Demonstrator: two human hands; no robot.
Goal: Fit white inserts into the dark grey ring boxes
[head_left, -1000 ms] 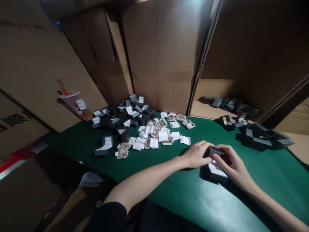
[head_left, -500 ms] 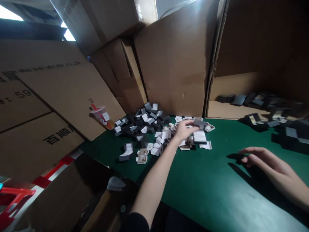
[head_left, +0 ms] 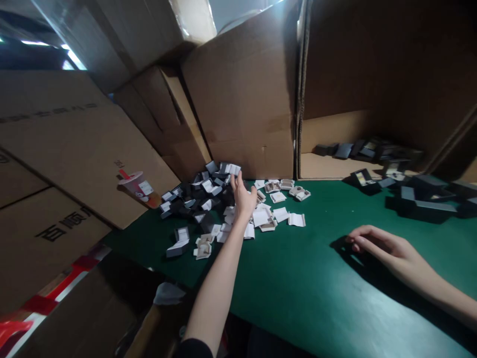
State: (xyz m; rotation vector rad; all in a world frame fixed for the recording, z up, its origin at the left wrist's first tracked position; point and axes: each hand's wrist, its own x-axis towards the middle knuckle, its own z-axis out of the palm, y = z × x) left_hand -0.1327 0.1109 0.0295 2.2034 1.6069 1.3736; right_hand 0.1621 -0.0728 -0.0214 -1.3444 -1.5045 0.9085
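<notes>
My left hand [head_left: 243, 195] is stretched far forward over the back of the green table [head_left: 305, 278], fingers open, reaching at the heap of small dark boxes [head_left: 201, 191]. Just beside it lies a scatter of white and tan inserts [head_left: 274, 211]. Nothing shows in its fingers. My right hand [head_left: 376, 244] hovers low over the green surface at the right, fingers loosely spread and holding nothing, with its shadow under it.
Tall cardboard cartons [head_left: 246, 99] wall the table's back and left. An open carton at the right [head_left: 346, 164] holds more dark boxes [head_left: 417, 199]. A drink cup with a red straw [head_left: 137, 186] leans on the left cartons. A white cloth [head_left: 169, 293] lies near me.
The small dark box that both hands held a second ago was carried by my left hand to the pile and is out of it now. My right hand stayed low at the right, empty.
</notes>
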